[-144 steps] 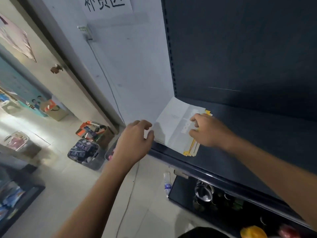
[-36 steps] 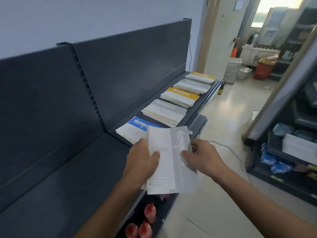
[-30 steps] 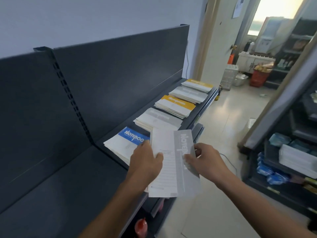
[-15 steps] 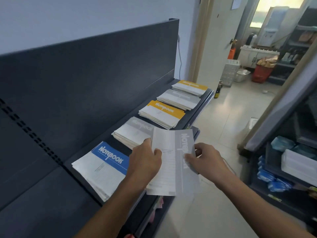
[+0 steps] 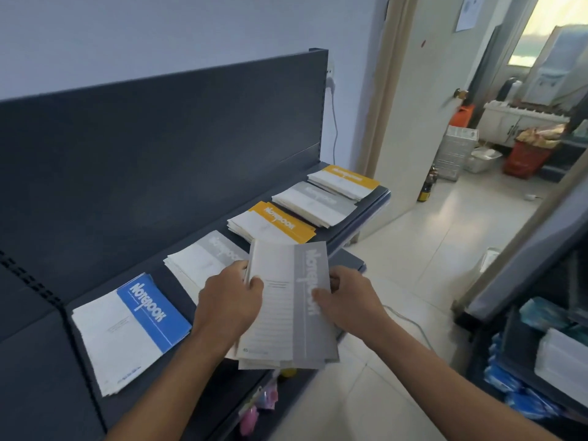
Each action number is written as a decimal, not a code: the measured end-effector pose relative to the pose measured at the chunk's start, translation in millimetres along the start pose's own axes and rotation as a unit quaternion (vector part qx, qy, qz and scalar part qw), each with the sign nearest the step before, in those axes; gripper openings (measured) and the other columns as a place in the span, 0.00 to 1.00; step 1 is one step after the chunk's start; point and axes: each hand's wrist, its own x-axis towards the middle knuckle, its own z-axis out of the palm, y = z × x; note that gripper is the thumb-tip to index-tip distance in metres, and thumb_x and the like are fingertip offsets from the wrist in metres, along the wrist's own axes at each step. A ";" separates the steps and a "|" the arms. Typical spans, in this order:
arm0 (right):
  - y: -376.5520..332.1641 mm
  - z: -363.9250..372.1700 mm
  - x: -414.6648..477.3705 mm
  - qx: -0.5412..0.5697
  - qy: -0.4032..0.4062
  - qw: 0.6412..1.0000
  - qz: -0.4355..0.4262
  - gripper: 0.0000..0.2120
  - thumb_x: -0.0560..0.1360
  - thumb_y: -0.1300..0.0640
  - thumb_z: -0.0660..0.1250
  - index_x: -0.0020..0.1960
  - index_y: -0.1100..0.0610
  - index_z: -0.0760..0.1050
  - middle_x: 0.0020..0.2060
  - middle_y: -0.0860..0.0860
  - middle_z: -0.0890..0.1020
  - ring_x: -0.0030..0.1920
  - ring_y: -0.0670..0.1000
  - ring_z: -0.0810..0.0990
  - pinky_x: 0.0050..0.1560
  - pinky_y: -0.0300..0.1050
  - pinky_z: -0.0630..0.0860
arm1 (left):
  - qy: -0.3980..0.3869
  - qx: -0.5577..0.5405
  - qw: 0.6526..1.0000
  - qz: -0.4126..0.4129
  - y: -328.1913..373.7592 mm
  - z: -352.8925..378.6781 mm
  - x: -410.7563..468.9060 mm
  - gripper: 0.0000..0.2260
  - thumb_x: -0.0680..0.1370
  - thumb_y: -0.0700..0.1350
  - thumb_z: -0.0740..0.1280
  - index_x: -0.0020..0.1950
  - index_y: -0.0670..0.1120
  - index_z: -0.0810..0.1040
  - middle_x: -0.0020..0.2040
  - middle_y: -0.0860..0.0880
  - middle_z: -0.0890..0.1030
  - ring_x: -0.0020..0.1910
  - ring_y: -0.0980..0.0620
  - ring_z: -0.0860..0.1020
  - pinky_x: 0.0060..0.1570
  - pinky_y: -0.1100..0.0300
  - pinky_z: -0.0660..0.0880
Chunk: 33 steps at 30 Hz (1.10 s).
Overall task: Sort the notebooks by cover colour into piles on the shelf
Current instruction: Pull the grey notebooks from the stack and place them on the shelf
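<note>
Both hands grip a small stack of grey notebooks (image 5: 286,303) held flat above the shelf's (image 5: 203,393) front edge, with other covers' edges showing beneath the top one. The left hand (image 5: 229,300) pinches the stack's left edge, thumb on top and fingers curled under; the right hand (image 5: 345,297) clamps the right edge, thumb pressed on the grey band. Both forearms reach forward from the lower frame, wrists about level. On the shelf lie five piles in a row: blue pile (image 5: 127,329) nearest, then grey pile (image 5: 203,262), yellow pile (image 5: 270,222), a second grey pile (image 5: 315,202) and a second yellow pile (image 5: 343,182) farthest.
</note>
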 end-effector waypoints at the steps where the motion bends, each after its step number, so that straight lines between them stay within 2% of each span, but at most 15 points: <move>1: 0.9 0.8 5.8 -0.002 -0.009 1.000 -0.006 0.04 0.73 0.52 0.68 0.41 0.46 0.74 0.36 0.39 0.79 0.35 0.38 0.78 0.28 0.33 0.71 | 0.007 -0.002 1.000 -0.003 -0.9 2.5 2.1 0.10 0.80 0.52 0.62 0.59 0.54 0.79 0.43 0.56 0.82 0.42 0.51 0.78 0.44 0.52 0.76; 3: -0.3 2.5 19.4 0.003 -0.032 0.999 -0.013 0.04 0.73 0.52 0.67 0.40 0.45 0.73 0.36 0.38 0.80 0.33 0.36 0.77 0.23 0.29 0.66 | 0.018 -0.008 1.000 -0.019 -4.4 6.5 10.4 0.12 0.80 0.51 0.62 0.61 0.54 0.79 0.44 0.57 0.82 0.41 0.53 0.77 0.41 0.55 0.73; 5: -4.0 4.4 37.0 0.006 -0.054 0.998 -0.019 0.02 0.73 0.51 0.67 0.44 0.46 0.74 0.38 0.39 0.80 0.34 0.37 0.78 0.23 0.29 0.66 | 0.020 -0.027 0.998 -0.047 -8.9 8.7 22.7 0.14 0.80 0.51 0.62 0.64 0.56 0.79 0.44 0.56 0.83 0.41 0.56 0.77 0.38 0.58 0.70; 9: -13.4 11.5 75.8 -0.014 -0.082 0.996 -0.046 0.06 0.74 0.51 0.66 0.50 0.49 0.75 0.41 0.39 0.79 0.39 0.40 0.79 0.30 0.37 0.73 | 0.028 -0.071 0.992 -0.104 -15.9 12.5 52.4 0.13 0.80 0.51 0.63 0.63 0.60 0.80 0.34 0.57 0.83 0.35 0.58 0.78 0.34 0.61 0.71; 14: -31.8 28.9 124.0 -0.049 -0.117 0.990 -0.052 0.11 0.76 0.51 0.66 0.56 0.52 0.74 0.44 0.45 0.79 0.42 0.48 0.80 0.38 0.48 0.79 | 0.047 -0.067 0.987 -0.138 -27.2 12.0 89.3 0.15 0.80 0.51 0.63 0.65 0.61 0.79 0.32 0.58 0.82 0.34 0.56 0.79 0.36 0.58 0.74; 16: -40.2 35.3 136.7 -0.047 -0.129 0.989 -0.055 0.12 0.76 0.50 0.66 0.59 0.51 0.75 0.44 0.42 0.78 0.42 0.47 0.79 0.36 0.45 0.77 | 0.041 -0.056 0.987 -0.142 -33.3 8.8 95.8 0.16 0.80 0.52 0.62 0.66 0.62 0.78 0.29 0.59 0.81 0.33 0.55 0.79 0.38 0.57 0.76; 20: -61.9 56.3 171.1 -0.053 -0.145 0.983 -0.102 0.15 0.75 0.52 0.66 0.61 0.51 0.76 0.45 0.41 0.78 0.43 0.45 0.79 0.33 0.40 0.71 | 0.074 -0.012 0.986 -0.151 -52.6 2.3 120.1 0.18 0.80 0.51 0.60 0.69 0.64 0.75 0.26 0.58 0.80 0.32 0.57 0.77 0.34 0.59 0.70; 23: -73.9 73.1 185.1 -0.058 -0.168 0.977 -0.120 0.16 0.75 0.52 0.67 0.61 0.51 0.76 0.48 0.45 0.80 0.46 0.48 0.80 0.36 0.42 0.76 | 0.097 -0.002 0.980 -0.174 -64.1 0.9 122.5 0.18 0.80 0.49 0.61 0.68 0.64 0.76 0.28 0.54 0.80 0.37 0.51 0.79 0.39 0.56 0.73; 25: -80.8 82.6 192.7 -0.061 -0.187 0.972 -0.129 0.15 0.74 0.53 0.66 0.60 0.52 0.76 0.48 0.48 0.81 0.46 0.51 0.81 0.41 0.49 0.81 | 0.104 0.017 0.977 -0.186 -68.9 0.1 122.6 0.17 0.80 0.48 0.61 0.67 0.61 0.77 0.33 0.53 0.81 0.37 0.50 0.78 0.39 0.56 0.73; 28: -89.7 96.8 204.2 -0.085 -0.202 0.964 -0.153 0.13 0.73 0.54 0.65 0.57 0.56 0.76 0.45 0.52 0.82 0.44 0.54 0.81 0.44 0.53 0.82 | 0.113 0.049 0.971 -0.207 -73.8 -2.5 124.8 0.12 0.81 0.46 0.62 0.61 0.55 0.80 0.35 0.51 0.78 0.33 0.54 0.75 0.31 0.61 0.66; 30: -93.8 107.0 211.7 -0.101 -0.212 0.956 -0.173 0.10 0.74 0.54 0.65 0.54 0.56 0.76 0.45 0.51 0.82 0.44 0.54 0.81 0.42 0.50 0.80 | 0.117 0.063 0.967 -0.217 -77.2 -1.7 126.2 0.07 0.81 0.46 0.63 0.54 0.51 0.80 0.35 0.52 0.77 0.32 0.55 0.74 0.31 0.62 0.64; 33: -96.7 120.5 222.7 -0.140 -0.225 0.943 -0.199 0.11 0.75 0.55 0.64 0.56 0.55 0.77 0.48 0.50 0.81 0.46 0.53 0.80 0.44 0.48 0.80 | 0.128 0.072 0.963 -0.227 -81.2 2.8 128.8 0.03 0.80 0.45 0.64 0.48 0.49 0.77 0.34 0.52 0.76 0.32 0.56 0.73 0.32 0.61 0.64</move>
